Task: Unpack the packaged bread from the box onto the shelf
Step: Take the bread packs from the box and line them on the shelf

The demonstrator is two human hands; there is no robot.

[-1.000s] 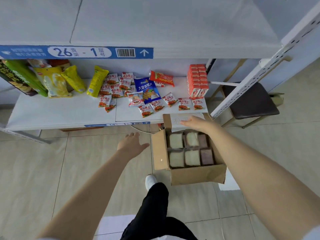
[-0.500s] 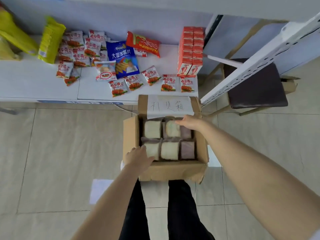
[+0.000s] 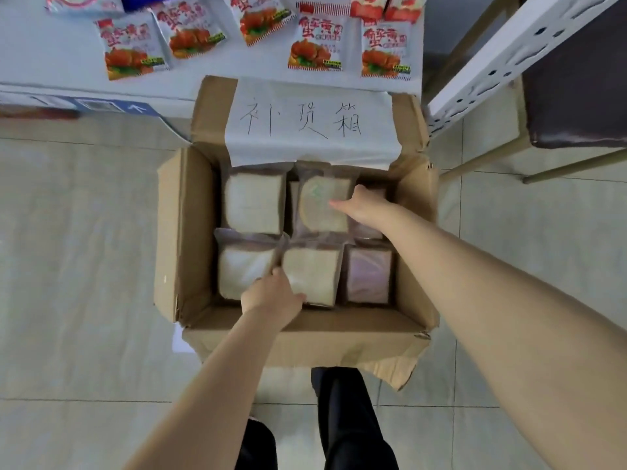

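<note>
Pale floor tiles [image 3: 84,266] carry an open brown cardboard box [image 3: 183,232] just beside a white shelf [image 3: 51,62], and inside it, among clear-wrapped packets of sliced bread [image 3: 252,203], the left hand [image 3: 271,296] grips the front middle packet [image 3: 314,273] while the right hand [image 3: 363,205] pinches the tilted rear middle packet [image 3: 319,208].

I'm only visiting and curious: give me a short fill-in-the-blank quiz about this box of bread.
1. The bread packs sit in a cardboard ____ on the floor.
2. The front-right pack looks ____, not white.
3. The right hand grips the back-middle pack, in the row nearer the ____.
4. The left hand grips the middle pack of the ____ row.
Missing words: box; purple; shelf; front.
</note>
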